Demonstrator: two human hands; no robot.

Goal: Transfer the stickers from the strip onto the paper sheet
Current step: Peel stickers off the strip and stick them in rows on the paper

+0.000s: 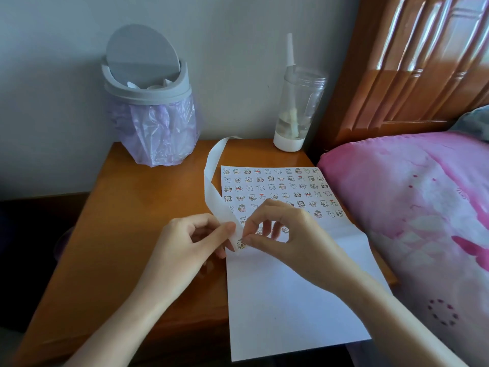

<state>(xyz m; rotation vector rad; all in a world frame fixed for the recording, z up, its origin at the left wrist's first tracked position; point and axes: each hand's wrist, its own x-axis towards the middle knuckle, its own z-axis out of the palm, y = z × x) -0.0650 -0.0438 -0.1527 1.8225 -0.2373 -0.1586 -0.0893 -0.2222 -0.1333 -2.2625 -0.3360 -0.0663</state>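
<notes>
On the orange-brown wooden bedside table [145, 197], a white paper sheet [285, 300] lies flat, its far half filled with rows of small cartoon animal stickers [277, 186]. Over the sheet's left edge, the left hand [190, 239] pinches the lower end of a long white backing strip [211, 170] that curls away toward the wall, while the right hand [285, 234] nips a single small cartoon sticker [240, 244] at the strip's tip between thumb and forefinger. Behind them stand a grey swing-lid bin [148, 83] lined with a lilac plastic bag and a clear plastic bottle [296, 107] with a white base.
</notes>
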